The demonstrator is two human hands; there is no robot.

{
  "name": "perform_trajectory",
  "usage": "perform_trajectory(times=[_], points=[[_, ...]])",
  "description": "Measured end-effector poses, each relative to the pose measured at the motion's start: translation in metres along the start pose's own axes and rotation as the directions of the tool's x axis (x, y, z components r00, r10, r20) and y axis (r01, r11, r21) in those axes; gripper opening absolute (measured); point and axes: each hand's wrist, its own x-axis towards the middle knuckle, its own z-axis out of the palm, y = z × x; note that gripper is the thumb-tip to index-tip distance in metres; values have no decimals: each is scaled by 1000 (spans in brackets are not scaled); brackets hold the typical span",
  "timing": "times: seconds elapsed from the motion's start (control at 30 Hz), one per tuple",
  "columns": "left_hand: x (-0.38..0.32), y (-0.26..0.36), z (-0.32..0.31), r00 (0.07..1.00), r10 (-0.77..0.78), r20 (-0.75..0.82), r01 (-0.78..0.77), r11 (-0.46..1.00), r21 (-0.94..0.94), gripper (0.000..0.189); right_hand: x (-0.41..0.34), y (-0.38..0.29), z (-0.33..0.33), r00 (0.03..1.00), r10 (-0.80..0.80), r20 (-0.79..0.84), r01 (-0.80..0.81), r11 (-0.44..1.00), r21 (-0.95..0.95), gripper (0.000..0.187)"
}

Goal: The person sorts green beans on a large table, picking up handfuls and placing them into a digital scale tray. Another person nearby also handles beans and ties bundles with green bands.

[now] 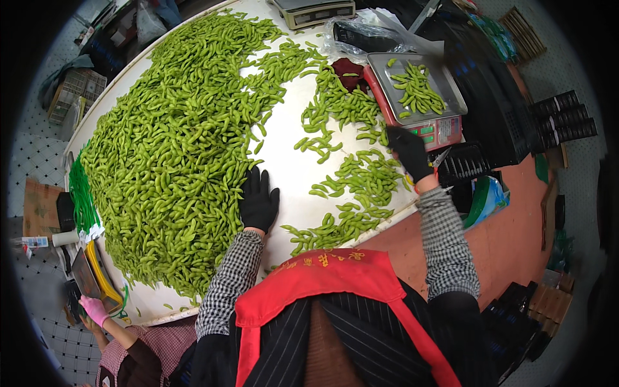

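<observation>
A big heap of green edamame pods (169, 169) covers the left of a white tabletop (290, 179). My left hand (259, 200), in a black glove, rests at the heap's right edge with its fingers spread and nothing in it. Also black-gloved, my right hand (411, 151) is by the front of a red digital scale (449, 130); its fingers are curled and blurred, so any grip is hidden. On the scale, a metal pan (387, 80) bears a small bunch of pods (420, 89). Looser pods (365, 179) are scattered between my hands.
Right of my right hand are scissors (439, 158) and black plastic trays (459, 163). A second scale (314, 13) and a dark red cloth (349, 73) are at the back. At lower left, a co-worker's pink-gloved hand (95, 310) is near a yellow-framed scale (102, 278) and green ties (82, 193).
</observation>
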Motion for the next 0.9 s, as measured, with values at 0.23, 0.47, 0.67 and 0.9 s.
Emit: perform_trajectory(times=[0.23,0.47,0.67,0.9], points=[[1,2,-3,998,-29,60,29,1000,6,65,-26,-10,63,981,176,79,-134,915,-381,23],[2,1,-3,993,-50,105,45,998,50,66,-23,-12,85,967,220,128,-166,927,-337,21],[2,1,-4,992,-53,113,48,998,41,66,-1,-22,40,963,265,-40,-238,914,328,16],[2,1,-5,994,-36,108,31,998,48,65,72,-7,-58,780,-165,-604,-41,949,-313,33]])
